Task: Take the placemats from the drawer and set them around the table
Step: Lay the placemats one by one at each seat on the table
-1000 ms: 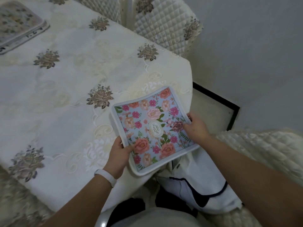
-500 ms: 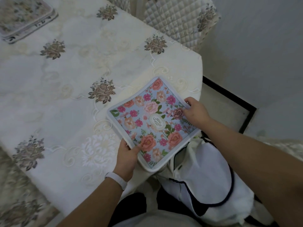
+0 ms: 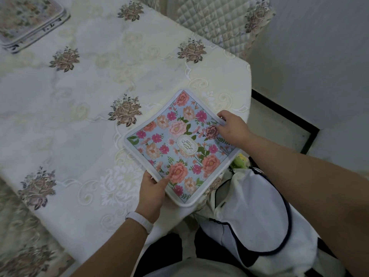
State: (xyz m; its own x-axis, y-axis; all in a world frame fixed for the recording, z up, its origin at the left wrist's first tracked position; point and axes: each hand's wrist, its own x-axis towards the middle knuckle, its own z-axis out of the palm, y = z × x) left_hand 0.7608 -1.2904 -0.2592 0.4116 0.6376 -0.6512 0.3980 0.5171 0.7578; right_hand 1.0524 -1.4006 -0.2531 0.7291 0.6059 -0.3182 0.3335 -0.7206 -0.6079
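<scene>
My left hand (image 3: 151, 189) pinches the near edge of the square blue floral placemat (image 3: 179, 144); my right hand (image 3: 232, 126) grips the opposite edge; it lies cornerwise between them, overhanging the corner of the cream-clothed tabletop (image 3: 79, 136).

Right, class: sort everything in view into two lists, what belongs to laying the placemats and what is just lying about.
Belongs to the job: floral placemat, gripped by left hand and right hand; stack of placemats at the far corner; table.

Just lying about: white bag beside the table; quilted chair; small green thing by the bag.
</scene>
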